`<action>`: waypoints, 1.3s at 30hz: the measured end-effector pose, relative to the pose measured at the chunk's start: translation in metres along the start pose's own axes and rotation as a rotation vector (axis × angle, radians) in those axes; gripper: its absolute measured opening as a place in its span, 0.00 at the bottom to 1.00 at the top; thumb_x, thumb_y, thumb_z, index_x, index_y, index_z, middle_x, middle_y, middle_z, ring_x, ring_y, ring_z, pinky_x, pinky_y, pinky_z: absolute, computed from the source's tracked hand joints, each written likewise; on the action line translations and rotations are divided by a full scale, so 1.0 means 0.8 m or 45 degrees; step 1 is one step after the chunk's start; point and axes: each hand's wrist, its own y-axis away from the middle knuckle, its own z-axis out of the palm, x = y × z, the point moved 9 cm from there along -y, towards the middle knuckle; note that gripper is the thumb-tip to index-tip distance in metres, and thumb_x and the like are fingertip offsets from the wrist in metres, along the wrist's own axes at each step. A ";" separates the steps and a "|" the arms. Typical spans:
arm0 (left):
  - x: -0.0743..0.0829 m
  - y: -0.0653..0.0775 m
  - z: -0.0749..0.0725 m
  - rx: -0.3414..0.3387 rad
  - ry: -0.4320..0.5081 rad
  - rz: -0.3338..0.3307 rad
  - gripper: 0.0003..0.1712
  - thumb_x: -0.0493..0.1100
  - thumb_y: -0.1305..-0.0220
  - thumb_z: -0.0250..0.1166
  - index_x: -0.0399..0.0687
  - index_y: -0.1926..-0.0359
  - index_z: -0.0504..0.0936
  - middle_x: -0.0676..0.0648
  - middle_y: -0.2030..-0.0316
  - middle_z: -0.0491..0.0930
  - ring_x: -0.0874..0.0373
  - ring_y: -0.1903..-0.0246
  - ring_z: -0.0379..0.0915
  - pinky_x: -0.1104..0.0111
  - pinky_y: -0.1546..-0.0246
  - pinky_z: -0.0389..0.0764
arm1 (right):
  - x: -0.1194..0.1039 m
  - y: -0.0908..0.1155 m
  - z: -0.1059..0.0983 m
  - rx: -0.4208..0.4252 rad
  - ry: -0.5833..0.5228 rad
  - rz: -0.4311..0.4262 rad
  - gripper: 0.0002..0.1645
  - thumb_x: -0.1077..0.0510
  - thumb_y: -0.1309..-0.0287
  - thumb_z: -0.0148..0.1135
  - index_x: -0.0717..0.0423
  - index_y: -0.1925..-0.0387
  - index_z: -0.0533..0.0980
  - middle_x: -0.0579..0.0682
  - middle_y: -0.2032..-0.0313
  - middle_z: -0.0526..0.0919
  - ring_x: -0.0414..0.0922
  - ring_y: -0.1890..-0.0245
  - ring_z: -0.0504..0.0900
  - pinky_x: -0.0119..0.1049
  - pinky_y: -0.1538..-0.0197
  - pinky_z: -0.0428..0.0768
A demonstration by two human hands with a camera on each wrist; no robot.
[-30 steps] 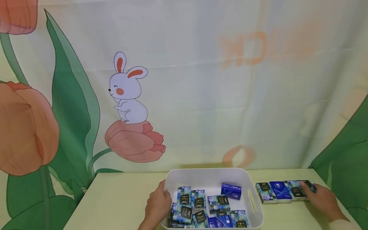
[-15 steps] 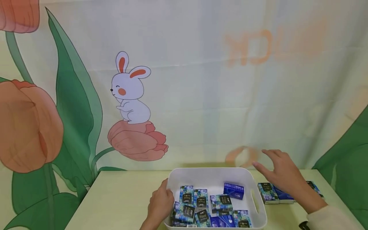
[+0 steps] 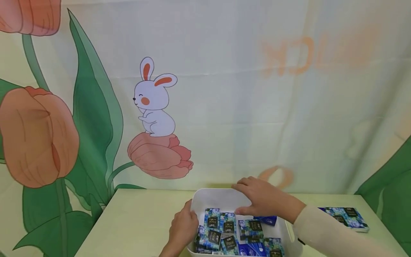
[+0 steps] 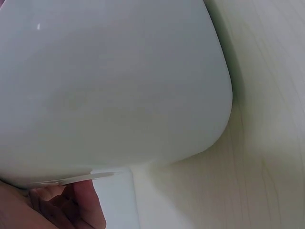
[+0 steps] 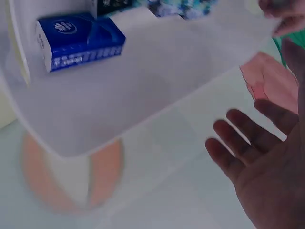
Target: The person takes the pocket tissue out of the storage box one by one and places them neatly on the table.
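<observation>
A white plastic bin (image 3: pixel 221 196) stands at the table's front, holding several small tissue packs, some blue-green flowered with black labels (image 3: pixel 212 218), some plain dark blue. My left hand (image 3: pixel 183 228) grips the bin's left side; in the left wrist view its fingers (image 4: pixel 88 202) hook at the handle slot in the wall. Over the bin's back right part is my right hand (image 3: pixel 268 198), fingers spread and nothing held. The right wrist view shows its palm (image 5: pixel 267 176) beside the rim, with a blue tissue pack (image 5: pixel 78 40) inside the bin, partly under the hand in the head view.
To the bin's right, a row of tissue packs (image 3: pixel 353 217) lies on the pale wooden table (image 3: pixel 135 221), partly hidden by the right sleeve (image 3: pixel 330 232). A printed curtain (image 3: pixel 224 125) with a rabbit and tulips hangs right behind the table.
My right hand has left the row of tissue packs at the right, lifted, and moved left over the bin. The left hand keeps its grip. The whole view has shifted slightly.
</observation>
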 end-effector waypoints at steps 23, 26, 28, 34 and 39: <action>0.005 0.006 0.001 0.038 0.017 0.042 0.23 0.39 0.31 0.58 0.48 0.36 0.77 0.39 0.53 0.85 0.38 0.59 0.82 0.44 0.67 0.80 | 0.017 -0.009 0.147 -0.636 0.208 0.386 0.16 0.49 0.50 0.76 0.51 0.64 0.80 0.44 0.74 0.76 0.42 0.73 0.73 0.39 0.56 0.80; 0.004 0.006 0.002 0.037 0.023 0.038 0.23 0.39 0.31 0.58 0.48 0.36 0.77 0.39 0.52 0.85 0.38 0.58 0.82 0.43 0.65 0.80 | 0.017 -0.008 0.155 -0.668 0.269 0.378 0.12 0.55 0.51 0.76 0.51 0.65 0.80 0.45 0.74 0.76 0.42 0.73 0.73 0.39 0.55 0.80; 0.003 0.006 0.003 0.039 0.027 0.038 0.23 0.39 0.31 0.58 0.48 0.36 0.78 0.38 0.52 0.85 0.38 0.59 0.82 0.43 0.66 0.80 | 0.016 -0.008 0.159 -0.676 0.322 0.340 0.12 0.59 0.52 0.76 0.50 0.66 0.80 0.45 0.74 0.76 0.42 0.73 0.72 0.38 0.55 0.80; 0.003 0.007 0.003 0.045 0.023 0.053 0.23 0.40 0.31 0.58 0.48 0.36 0.78 0.38 0.54 0.85 0.38 0.60 0.82 0.43 0.68 0.80 | 0.022 -0.012 0.151 -0.578 0.161 0.352 0.19 0.57 0.57 0.78 0.48 0.64 0.77 0.42 0.74 0.74 0.41 0.75 0.72 0.38 0.63 0.77; 0.002 0.007 -0.002 0.055 0.012 0.064 0.23 0.39 0.31 0.58 0.48 0.36 0.78 0.38 0.56 0.85 0.39 0.63 0.83 0.45 0.71 0.80 | 0.022 -0.013 0.120 -0.423 -0.027 0.349 0.28 0.48 0.61 0.82 0.48 0.59 0.76 0.39 0.72 0.74 0.40 0.73 0.72 0.39 0.62 0.76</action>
